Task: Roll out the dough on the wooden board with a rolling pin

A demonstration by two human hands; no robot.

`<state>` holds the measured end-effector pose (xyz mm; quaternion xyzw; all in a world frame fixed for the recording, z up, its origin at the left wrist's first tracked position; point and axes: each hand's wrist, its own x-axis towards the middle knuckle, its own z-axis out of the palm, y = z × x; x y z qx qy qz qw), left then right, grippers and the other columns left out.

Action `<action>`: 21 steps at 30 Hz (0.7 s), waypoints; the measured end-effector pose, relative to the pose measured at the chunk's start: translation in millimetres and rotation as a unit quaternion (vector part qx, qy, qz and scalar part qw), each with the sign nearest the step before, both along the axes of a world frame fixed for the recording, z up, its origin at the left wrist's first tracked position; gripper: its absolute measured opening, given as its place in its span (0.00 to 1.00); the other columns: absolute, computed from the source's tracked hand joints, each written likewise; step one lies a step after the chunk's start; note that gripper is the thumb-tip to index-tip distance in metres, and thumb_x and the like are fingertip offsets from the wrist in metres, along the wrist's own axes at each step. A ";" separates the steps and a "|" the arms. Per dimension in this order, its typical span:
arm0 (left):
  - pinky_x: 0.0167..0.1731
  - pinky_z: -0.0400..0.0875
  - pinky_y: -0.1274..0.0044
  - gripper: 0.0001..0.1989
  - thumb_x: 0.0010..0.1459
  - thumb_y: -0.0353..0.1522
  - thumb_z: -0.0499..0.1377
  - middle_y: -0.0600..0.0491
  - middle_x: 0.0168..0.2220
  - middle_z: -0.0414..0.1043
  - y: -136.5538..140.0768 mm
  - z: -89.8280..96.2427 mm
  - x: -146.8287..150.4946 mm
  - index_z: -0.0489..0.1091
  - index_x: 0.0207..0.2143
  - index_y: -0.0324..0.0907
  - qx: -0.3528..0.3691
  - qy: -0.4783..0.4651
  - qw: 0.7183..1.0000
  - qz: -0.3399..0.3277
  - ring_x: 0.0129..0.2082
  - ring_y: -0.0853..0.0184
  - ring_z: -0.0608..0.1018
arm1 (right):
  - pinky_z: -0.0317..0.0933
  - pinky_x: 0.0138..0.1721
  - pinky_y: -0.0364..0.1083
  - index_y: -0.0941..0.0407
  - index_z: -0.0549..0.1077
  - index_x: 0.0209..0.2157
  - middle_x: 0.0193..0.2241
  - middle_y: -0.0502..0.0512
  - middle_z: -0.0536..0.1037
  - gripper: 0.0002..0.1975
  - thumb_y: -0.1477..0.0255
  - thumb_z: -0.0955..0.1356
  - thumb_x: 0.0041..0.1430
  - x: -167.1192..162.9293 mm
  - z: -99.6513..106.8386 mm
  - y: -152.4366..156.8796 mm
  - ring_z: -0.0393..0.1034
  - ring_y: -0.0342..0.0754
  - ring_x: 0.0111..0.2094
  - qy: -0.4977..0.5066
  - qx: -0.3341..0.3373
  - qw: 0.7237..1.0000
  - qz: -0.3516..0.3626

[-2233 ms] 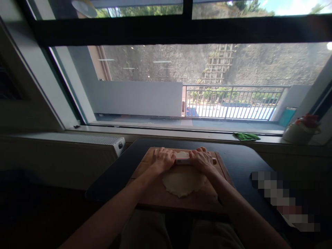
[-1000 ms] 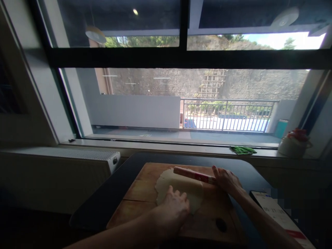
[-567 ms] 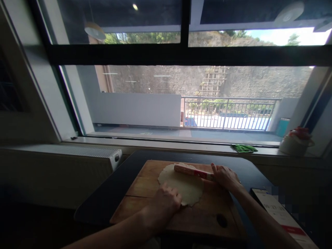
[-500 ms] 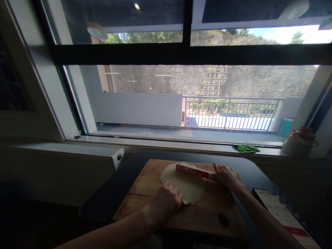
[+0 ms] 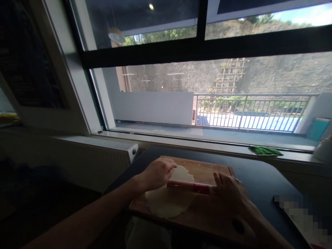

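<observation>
A thin, pale dough sheet (image 5: 168,204) with a ragged rim lies on a wooden cutting board (image 5: 186,224). Across it rests a wooden rolling pin (image 5: 180,185) with a red label near its right end. My right hand (image 5: 229,190) is closed around that right end. My left hand (image 5: 159,172) is at the far left edge of the dough, its fingers curled together with the tips at the rim. Exactly how the left fingers grip the dough is hidden by the hand.
The board sits on a dark table (image 5: 256,173) by a window. A phone-like device (image 5: 298,216), partly pixelated, lies at the right. On the sill are a green cloth (image 5: 266,151) and a pale container (image 5: 324,148). A white radiator (image 5: 114,143) stands left.
My left hand has moved from the dough's near edge to its far left edge. The dough has shifted nearer and left on the board, and the pin lies lower. The view has swung left.
</observation>
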<state>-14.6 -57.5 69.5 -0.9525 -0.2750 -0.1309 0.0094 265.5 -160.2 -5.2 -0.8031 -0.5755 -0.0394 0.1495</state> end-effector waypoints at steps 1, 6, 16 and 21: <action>0.53 0.59 0.73 0.17 0.62 0.33 0.45 0.51 0.50 0.72 -7.1 -10.9 14.7 0.68 0.49 0.44 0.016 -0.037 0.999 0.000 0.51 0.66 0.70 | 0.54 0.31 0.46 0.50 0.70 0.29 0.27 0.52 0.78 0.23 0.60 0.50 0.66 -10.0 0.1 -5.1 0.73 0.49 0.32 -0.007 0.000 1.000 0.008; 0.59 0.49 0.63 0.19 0.64 0.37 0.42 0.51 0.50 0.71 -24.4 -64.6 66.0 0.68 0.47 0.46 0.043 -0.068 0.996 0.029 0.54 0.62 0.66 | 0.52 0.30 0.44 0.51 0.68 0.30 0.28 0.50 0.77 0.20 0.65 0.51 0.67 -34.7 -0.8 -33.4 0.72 0.46 0.31 -0.039 0.024 0.997 0.066; 0.59 0.50 0.63 0.24 0.63 0.41 0.42 0.46 0.59 0.61 13.9 -65.1 81.5 0.63 0.55 0.40 -0.050 0.046 0.994 0.087 0.61 0.56 0.60 | 0.52 0.35 0.45 0.52 0.69 0.32 0.30 0.52 0.74 0.18 0.67 0.53 0.66 -39.0 -4.4 -35.2 0.68 0.47 0.33 -0.049 0.060 0.997 0.027; 0.62 0.41 0.66 0.28 0.65 0.42 0.35 0.48 0.65 0.47 -12.3 -78.3 23.5 0.49 0.63 0.41 -0.066 0.070 0.995 -0.008 0.65 0.62 0.49 | 0.51 0.39 0.48 0.50 0.70 0.33 0.31 0.51 0.72 0.17 0.62 0.54 0.66 -55.1 -14.3 -69.9 0.65 0.49 0.36 -0.077 0.100 0.990 0.059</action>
